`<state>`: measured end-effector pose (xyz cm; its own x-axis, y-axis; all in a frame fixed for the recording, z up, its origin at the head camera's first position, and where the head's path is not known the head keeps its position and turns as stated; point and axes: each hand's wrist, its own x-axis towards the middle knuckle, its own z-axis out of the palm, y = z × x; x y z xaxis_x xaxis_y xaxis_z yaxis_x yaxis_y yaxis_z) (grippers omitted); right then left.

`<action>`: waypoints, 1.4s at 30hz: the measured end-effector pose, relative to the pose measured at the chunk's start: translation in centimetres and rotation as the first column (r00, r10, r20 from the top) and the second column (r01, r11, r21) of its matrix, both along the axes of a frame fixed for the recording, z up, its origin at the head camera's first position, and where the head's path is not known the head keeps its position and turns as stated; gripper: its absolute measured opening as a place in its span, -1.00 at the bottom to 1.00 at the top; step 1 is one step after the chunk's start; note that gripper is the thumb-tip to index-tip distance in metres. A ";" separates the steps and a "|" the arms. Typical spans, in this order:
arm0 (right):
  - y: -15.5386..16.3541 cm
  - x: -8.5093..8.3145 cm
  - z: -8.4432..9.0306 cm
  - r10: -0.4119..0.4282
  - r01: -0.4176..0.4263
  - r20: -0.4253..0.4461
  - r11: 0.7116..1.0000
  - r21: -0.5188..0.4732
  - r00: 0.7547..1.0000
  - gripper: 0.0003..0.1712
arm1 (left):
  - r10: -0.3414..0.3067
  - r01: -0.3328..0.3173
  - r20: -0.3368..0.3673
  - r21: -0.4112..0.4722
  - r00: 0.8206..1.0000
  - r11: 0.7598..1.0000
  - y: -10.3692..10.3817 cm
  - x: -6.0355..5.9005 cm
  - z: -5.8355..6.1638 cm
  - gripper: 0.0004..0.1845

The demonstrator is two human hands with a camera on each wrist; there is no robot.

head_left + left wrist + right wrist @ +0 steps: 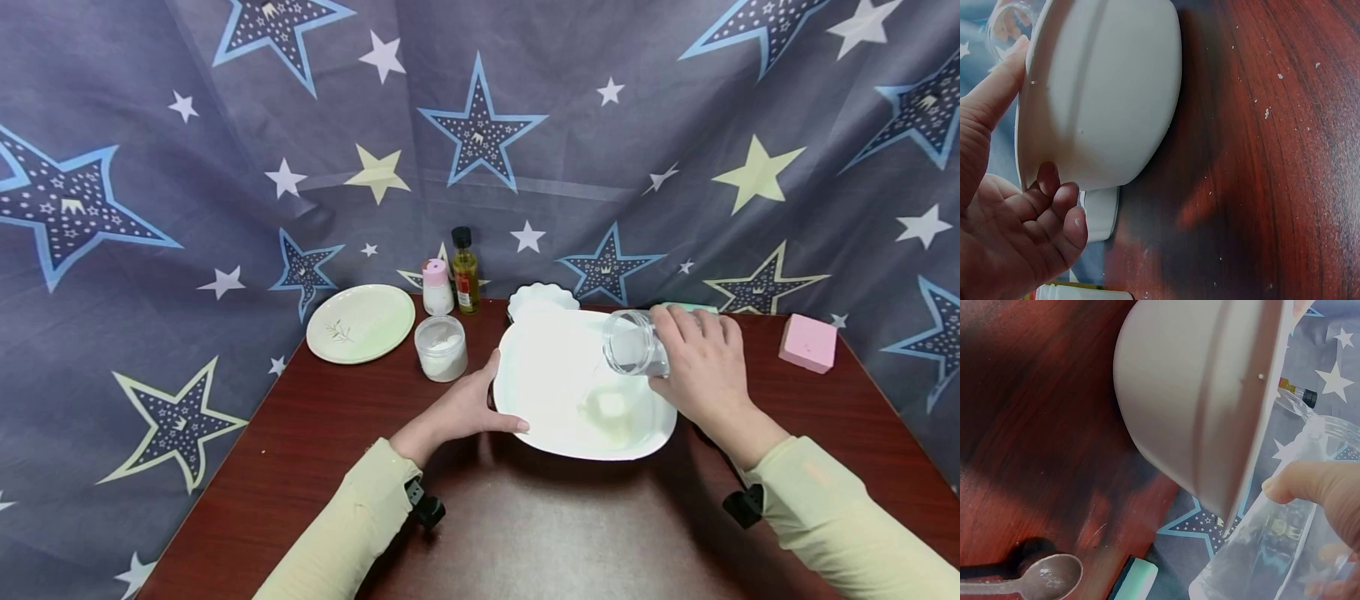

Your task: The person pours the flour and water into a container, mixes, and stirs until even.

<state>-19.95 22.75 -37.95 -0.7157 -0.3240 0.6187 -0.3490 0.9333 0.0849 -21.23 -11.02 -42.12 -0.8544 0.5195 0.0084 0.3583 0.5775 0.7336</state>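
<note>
Two hands busy. Right hand (705,367) gripping a clear jar (625,342), tipped, mouth over the right part of the white basin (542,375), clear liquid (1298,405) running out. Left hand (468,407) clamped on the basin's left rim. Scalloped dish (542,295) behind basin. Tub of white powder (441,352) just left, shaker (437,292) and bottle (466,279) behind it, plate (360,323) further left. Pink block (807,342) far right.

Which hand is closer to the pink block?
The right hand. It holds the clear jar left of the pink block; the left hand is much farther left, gripping the white bowl.
</note>
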 end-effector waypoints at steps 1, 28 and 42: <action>0.0 0.0 0.0 0.000 0.000 0.000 1.000 0.000 1.000 0.01 | 0.000 0.000 0.000 0.001 1.000 1.000 0.0 0.0 0.0 0.35; 0.2 -0.2 -0.1 0.017 -0.015 -0.052 1.000 0.026 0.999 0.03 | 0.010 -0.010 0.009 -0.010 1.000 1.000 0.0 -0.1 -0.1 0.35; 0.2 -0.2 -0.2 0.015 -0.013 -0.054 0.999 0.035 0.998 -0.01 | 0.012 -0.012 -0.001 -0.014 1.000 1.000 0.0 -0.1 -0.2 0.34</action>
<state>-20.17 22.97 -38.12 -0.6770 -0.3555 0.6444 -0.3560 0.9245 0.1360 -21.33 -11.00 -42.28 -0.8608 0.5089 0.0019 0.3515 0.5920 0.7253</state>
